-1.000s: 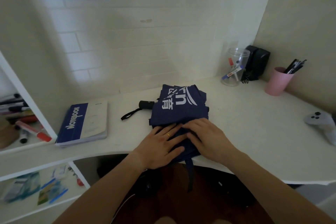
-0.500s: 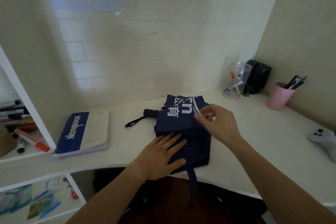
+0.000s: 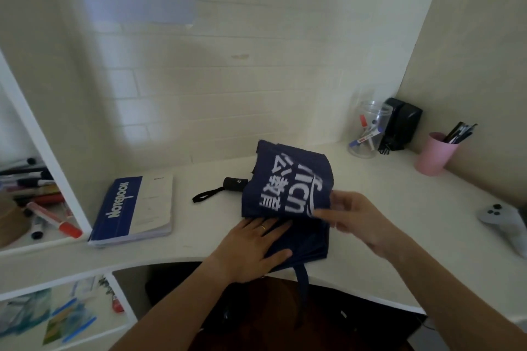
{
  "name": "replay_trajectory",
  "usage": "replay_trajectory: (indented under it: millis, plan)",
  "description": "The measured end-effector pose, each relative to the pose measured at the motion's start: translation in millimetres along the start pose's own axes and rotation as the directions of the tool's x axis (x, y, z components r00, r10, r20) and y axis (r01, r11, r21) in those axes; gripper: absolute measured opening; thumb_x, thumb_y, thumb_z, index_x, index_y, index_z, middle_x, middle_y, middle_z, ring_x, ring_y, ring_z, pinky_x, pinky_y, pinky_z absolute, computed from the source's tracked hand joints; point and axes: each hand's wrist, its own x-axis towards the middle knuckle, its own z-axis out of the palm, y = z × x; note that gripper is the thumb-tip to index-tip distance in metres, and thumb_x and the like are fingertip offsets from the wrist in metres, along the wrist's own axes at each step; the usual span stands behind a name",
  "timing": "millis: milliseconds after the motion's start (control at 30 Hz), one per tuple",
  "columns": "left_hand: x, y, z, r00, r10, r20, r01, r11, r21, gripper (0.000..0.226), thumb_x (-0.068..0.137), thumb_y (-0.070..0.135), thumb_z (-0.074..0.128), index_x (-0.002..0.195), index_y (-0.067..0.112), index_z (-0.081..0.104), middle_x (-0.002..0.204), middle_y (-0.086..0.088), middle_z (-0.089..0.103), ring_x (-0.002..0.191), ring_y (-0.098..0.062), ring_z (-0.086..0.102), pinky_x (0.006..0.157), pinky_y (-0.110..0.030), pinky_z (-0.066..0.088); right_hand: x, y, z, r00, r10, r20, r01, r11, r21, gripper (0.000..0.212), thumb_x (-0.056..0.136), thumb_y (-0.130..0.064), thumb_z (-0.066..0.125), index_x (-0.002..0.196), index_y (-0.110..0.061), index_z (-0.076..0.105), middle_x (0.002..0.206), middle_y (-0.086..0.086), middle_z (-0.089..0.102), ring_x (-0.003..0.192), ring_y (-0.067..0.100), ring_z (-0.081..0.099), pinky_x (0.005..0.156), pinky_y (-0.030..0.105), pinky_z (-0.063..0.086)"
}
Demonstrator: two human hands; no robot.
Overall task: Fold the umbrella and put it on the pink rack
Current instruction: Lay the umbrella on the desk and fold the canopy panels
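Observation:
A navy blue umbrella (image 3: 288, 182) with white lettering lies collapsed on the white desk (image 3: 385, 208). Its black handle (image 3: 234, 183) and wrist loop stick out to the left. My left hand (image 3: 253, 248) lies flat, fingers spread, on the near part of the fabric. My right hand (image 3: 353, 216) pinches the right edge of a fabric flap and holds it lifted above the rest. A navy strap (image 3: 302, 282) hangs over the desk's front edge. No pink rack is in sight.
A blue and white notebook (image 3: 134, 208) lies to the left. Markers fill the white shelf (image 3: 42, 208) at far left. At the back right stand a clear jar (image 3: 369, 134), a black box (image 3: 402, 125) and a pink pen cup (image 3: 433, 154). A grey controller (image 3: 504, 222) lies at right.
My right hand left the near fabric, took a flap at the umbrella's right edge and lifted it. My left hand stayed flat on the fabric. The camera tilted upward.

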Motion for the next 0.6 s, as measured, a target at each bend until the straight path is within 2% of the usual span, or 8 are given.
replay_trajectory:
  millis: [100,200,300,400,467,500,533,600]
  plan:
    - [-2.6,3.4,-4.6,0.999,-0.030,0.011,0.031,0.998,-0.057,0.063,0.101,0.067,0.025,0.155,0.035,0.030,0.155,0.004,0.045,0.141,-0.017,0.041,0.116,-0.031,0.031,-11.7,33.3,9.7,1.000,-0.014,-0.001,0.014,0.998,-0.062,0.025,0.083,-0.009,0.080,0.106,-0.009,0.072,0.093,0.006,0.079,0.080,0.021,0.073,0.067,0.027,0.056]
    - [-4.3,7.8,-9.7,0.993,-0.086,0.076,0.100,0.974,-0.205,0.062,0.098,0.069,0.034,0.154,0.046,0.022,0.160,0.014,0.034,0.144,-0.011,0.032,0.119,-0.026,0.024,-17.9,49.7,14.4,1.000,-0.006,-0.029,0.002,0.990,-0.142,0.020,0.083,-0.012,0.079,0.103,-0.013,0.072,0.085,0.004,0.079,0.084,0.019,0.075,0.079,0.030,0.057]
    - [-7.0,11.1,-14.2,0.991,-0.105,0.086,0.125,0.955,-0.269,0.061,0.095,0.072,0.036,0.151,0.052,0.021,0.160,0.020,0.032,0.144,-0.007,0.031,0.119,-0.024,0.021,-17.0,53.1,16.5,0.999,0.001,-0.050,-0.015,0.960,-0.279,0.029,0.081,-0.014,0.081,0.107,-0.018,0.069,0.079,0.000,0.077,0.080,0.013,0.074,0.083,0.031,0.056]
    - [-18.1,8.4,-18.1,0.991,-0.129,0.039,0.135,0.951,-0.278,0.062,0.094,0.075,0.036,0.150,0.052,0.023,0.157,0.018,0.036,0.141,-0.010,0.035,0.120,-0.032,0.031,-15.3,47.7,16.8,0.999,0.048,-0.021,-0.051,0.977,-0.207,0.035,0.077,-0.028,0.085,0.108,-0.017,0.072,0.085,0.000,0.079,0.085,0.015,0.075,0.087,0.032,0.057]
    - [-29.6,6.9,-22.5,0.984,-0.175,-0.016,0.163,0.940,-0.300,0.065,0.090,0.076,0.046,0.148,0.047,0.033,0.149,0.015,0.047,0.134,-0.008,0.042,0.113,-0.030,0.037,-14.1,44.0,19.2,0.997,0.079,-0.017,-0.080,0.990,-0.112,0.035,0.077,-0.040,0.084,0.101,-0.017,0.075,0.094,0.000,0.080,0.090,0.016,0.075,0.086,0.030,0.058]
    - [-34.6,8.3,-27.8,0.969,-0.243,-0.051,0.206,0.900,-0.385,0.067,0.086,0.077,0.052,0.144,0.044,0.042,0.141,0.015,0.053,0.127,-0.005,0.048,0.108,-0.028,0.041,-13.6,42.3,20.7,0.996,0.084,-0.024,-0.086,0.993,-0.081,0.032,0.079,-0.041,0.082,0.098,-0.016,0.075,0.096,0.000,0.079,0.091,0.016,0.075,0.085,0.029,0.057]
    - [-37.6,12.4,-35.5,0.923,-0.377,-0.073,0.274,0.779,-0.564,0.067,0.082,0.078,0.057,0.136,0.039,0.051,0.131,0.016,0.060,0.118,-0.002,0.055,0.102,-0.028,0.046,-13.3,42.0,22.1,0.996,0.087,-0.026,-0.088,0.994,-0.063,0.028,0.081,-0.039,0.080,0.094,-0.014,0.074,0.097,0.000,0.079,0.092,0.017,0.074,0.084,0.028,0.057]
    - [-34.2,21.6,-48.3,0.748,-0.663,-0.044,0.282,0.378,-0.882,0.059,0.082,0.067,0.069,0.125,0.028,0.056,0.110,0.011,0.070,0.101,-0.003,0.065,0.089,-0.029,0.053,-14.4,41.4,24.5,0.995,0.093,-0.032,-0.095,0.994,-0.056,0.026,0.085,-0.036,0.078,0.087,-0.011,0.072,0.096,0.002,0.078,0.091,0.018,0.073,0.077,0.024,0.054]
